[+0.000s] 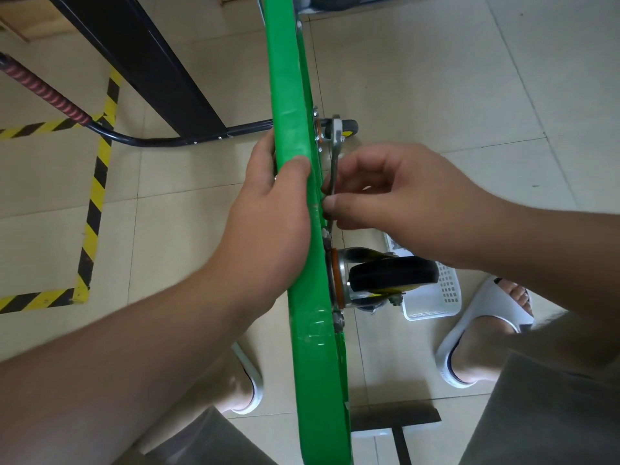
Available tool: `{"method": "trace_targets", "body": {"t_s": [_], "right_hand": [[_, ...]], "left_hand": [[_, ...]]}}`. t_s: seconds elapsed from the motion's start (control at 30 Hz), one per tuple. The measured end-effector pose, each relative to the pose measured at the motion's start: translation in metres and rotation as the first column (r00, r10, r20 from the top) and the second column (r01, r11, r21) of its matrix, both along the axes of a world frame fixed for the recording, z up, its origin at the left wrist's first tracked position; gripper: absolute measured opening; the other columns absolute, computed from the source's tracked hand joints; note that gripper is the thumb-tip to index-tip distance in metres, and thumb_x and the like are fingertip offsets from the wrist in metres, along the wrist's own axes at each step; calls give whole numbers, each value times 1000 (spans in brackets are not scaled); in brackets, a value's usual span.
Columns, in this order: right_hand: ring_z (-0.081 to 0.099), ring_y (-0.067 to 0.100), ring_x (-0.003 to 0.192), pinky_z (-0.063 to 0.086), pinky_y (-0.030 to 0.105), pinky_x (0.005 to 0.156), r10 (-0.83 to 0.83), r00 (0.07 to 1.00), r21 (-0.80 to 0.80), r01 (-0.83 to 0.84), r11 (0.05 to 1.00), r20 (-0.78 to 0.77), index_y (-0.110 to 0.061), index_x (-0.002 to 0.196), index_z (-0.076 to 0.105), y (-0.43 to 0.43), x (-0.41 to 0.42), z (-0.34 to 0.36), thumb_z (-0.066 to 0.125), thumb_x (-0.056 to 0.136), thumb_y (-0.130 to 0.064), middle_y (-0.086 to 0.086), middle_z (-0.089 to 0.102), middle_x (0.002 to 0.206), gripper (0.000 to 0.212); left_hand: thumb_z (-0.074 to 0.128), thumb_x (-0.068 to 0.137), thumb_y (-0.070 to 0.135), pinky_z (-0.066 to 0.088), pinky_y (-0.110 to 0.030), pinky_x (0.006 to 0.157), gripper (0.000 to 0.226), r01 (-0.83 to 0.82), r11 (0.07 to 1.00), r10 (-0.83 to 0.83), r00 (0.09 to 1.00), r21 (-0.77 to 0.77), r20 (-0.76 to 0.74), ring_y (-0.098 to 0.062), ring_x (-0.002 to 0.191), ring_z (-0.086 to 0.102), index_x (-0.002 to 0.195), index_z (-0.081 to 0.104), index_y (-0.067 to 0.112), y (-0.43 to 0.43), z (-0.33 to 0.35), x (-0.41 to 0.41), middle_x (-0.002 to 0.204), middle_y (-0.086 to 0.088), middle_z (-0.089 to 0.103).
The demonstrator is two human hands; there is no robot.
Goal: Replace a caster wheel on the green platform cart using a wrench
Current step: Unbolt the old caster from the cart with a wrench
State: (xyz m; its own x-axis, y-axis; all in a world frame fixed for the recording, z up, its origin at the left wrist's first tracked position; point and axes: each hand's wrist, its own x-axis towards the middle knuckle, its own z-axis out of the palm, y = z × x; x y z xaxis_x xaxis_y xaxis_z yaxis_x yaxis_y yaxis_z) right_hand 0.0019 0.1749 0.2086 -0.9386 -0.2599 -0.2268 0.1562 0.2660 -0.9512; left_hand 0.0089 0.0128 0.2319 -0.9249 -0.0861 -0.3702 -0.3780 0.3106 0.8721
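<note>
Closest in, the person is standing over the work in white slippers [486, 317], with a white slotted basket [432, 303] sitting on the floor between the feet and a dark metal bracket [396, 419] lying just beside the deck's near end. The green platform cart [313, 364] is standing tipped on its edge, underside facing right, running away from the viewer. On that underside the near caster wheel [392, 278] is sitting bolted to the deck by its plate, with bolt heads showing above and below it. Just past it, the left hand [265, 209] is wrapping its fingers and thumb over the deck's edge and steadying it, while the right hand [396, 193] is pinching the shank of the wrench [335, 152] between thumb and fingertips, close against the underside. The wrench is reaching up toward the far caster [349, 124]; which bolt it is seated on is hidden. Both casters are looking mounted, so the job is probably somewhere in the bolt work, loosening or tightening, and I cannot tell which wheel is old or new. Beyond, the cart handle [151, 140] is lying low over pale floor tiles [469, 78], beside yellow-and-black hazard tape [97, 182] and a black beam [141, 62].
</note>
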Motion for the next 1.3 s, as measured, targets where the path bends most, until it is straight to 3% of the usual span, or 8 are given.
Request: {"method": "trace_targets", "body": {"t_s": [0.17, 0.37, 0.57, 0.67, 0.77, 1.0, 1.2, 1.3], "right_hand": [[74, 31, 93, 57, 48, 93, 67, 996, -77, -71, 995, -54, -3, 102, 71, 7, 12, -5, 75, 88, -2, 13, 77, 97, 15], [75, 29, 91, 62, 45, 87, 2, 996, -73, -8, 997, -87, -11, 99, 71, 6, -4, -4, 75, 90, -8, 10, 76, 93, 9], [77, 28, 76, 65, 41, 77, -234, 953, -99, 256, 961, 193, 0, 105, 67, 5, -32, -11, 68, 97, -12, 21, 74, 97, 14], [76, 29, 75, 65, 39, 76, -248, 893, -80, 298, 951, 376, 5, 110, 65, 7, -39, -16, 66, 99, -12, 21, 73, 97, 21], [77, 29, 74, 65, 37, 73, -251, 854, -72, 316, 946, 455, 5, 111, 64, 7, -42, -21, 64, 99, -10, 19, 71, 92, 19], [76, 30, 74, 65, 39, 76, -205, 849, -68, 271, 960, 488, 7, 112, 63, -6, -43, -32, 64, 100, -11, 22, 70, 97, 22], [78, 32, 84, 64, 38, 77, -146, 876, -60, 195, 979, 459, -1, 112, 67, -14, -41, -33, 67, 98, -16, 22, 73, 108, 21], [77, 34, 88, 64, 41, 81, -136, 912, -76, 179, 981, 387, -2, 109, 68, -14, -36, -24, 69, 96, -16, 22, 73, 106, 19]], "left_hand": [[41, 106, 36, 42, -12, 49, 36, -5, 1000, 5, 1000, -13, -10, 7, 59, 57, 135, 53, 54, 1, 1, 0, 72, 26, 65], [42, 106, 36, 48, -19, 56, 36, -1, 1000, 1, 1000, 4, -1, 3, 62, 61, 133, 53, 56, 1, 3, 1, 80, 19, 68], [41, 107, 34, 51, -18, 48, 38, -6, 999, 5, 1000, 51, 18, -2, 57, 60, 138, 51, 55, 2, 4, 1, 84, 6, 69], [40, 107, 35, 52, -21, 52, 37, -1, 999, 0, 1000, 55, 26, -4, 60, 60, 136, 51, 56, 2, 4, 1, 87, 8, 66], [40, 107, 34, 49, -19, 50, 32, 7, 999, -8, 1000, 54, 24, -5, 60, 59, 125, 53, 58, 1, 5, 2, 88, 7, 65], [40, 106, 37, 56, -33, 66, 34, 13, 999, -14, 1000, 33, 28, -7, 69, 64, 128, 53, 59, 1, 4, 1, 88, 11, 69], [40, 106, 36, 51, -22, 53, 35, 12, 999, -13, 999, 41, 33, -2, 63, 63, 131, 52, 58, 0, 3, 1, 85, 11, 70], [40, 107, 34, 51, -23, 53, 33, 15, 999, -16, 1000, 53, 26, -3, 62, 63, 127, 54, 56, 0, 3, 1, 86, 10, 69]]}}
